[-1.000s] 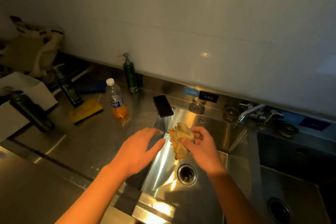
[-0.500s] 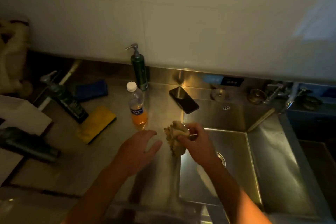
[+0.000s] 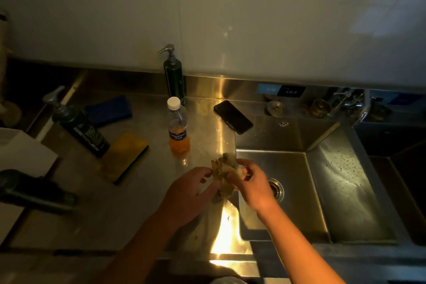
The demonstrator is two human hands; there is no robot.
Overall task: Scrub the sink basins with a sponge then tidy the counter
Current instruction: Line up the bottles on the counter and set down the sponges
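My right hand (image 3: 250, 185) grips a crumpled, pale yellow sponge (image 3: 223, 169) over the left rim of the steel sink basin (image 3: 297, 193). My left hand (image 3: 187, 195) is beside it on the counter side, fingers loosely spread and touching the sponge's left edge. A drain (image 3: 275, 189) sits in the basin floor just right of my right hand. A second, darker basin (image 3: 401, 191) lies at the far right. A flat yellow sponge (image 3: 125, 155) and a blue one (image 3: 109, 110) lie on the steel counter (image 3: 143, 198).
A small bottle of orange drink (image 3: 178, 125) stands near the sponge. Behind it are a green pump bottle (image 3: 173, 76) and a black phone (image 3: 232, 116) overhanging the basin edge. A dark spray bottle (image 3: 79, 124) leans at left. Taps (image 3: 345, 101) sit behind the basins.
The view has swung left and down. Both hands with the crumpled sponge moved from above the drain to the basin's left rim, and my left hand closed in until it touches the sponge.
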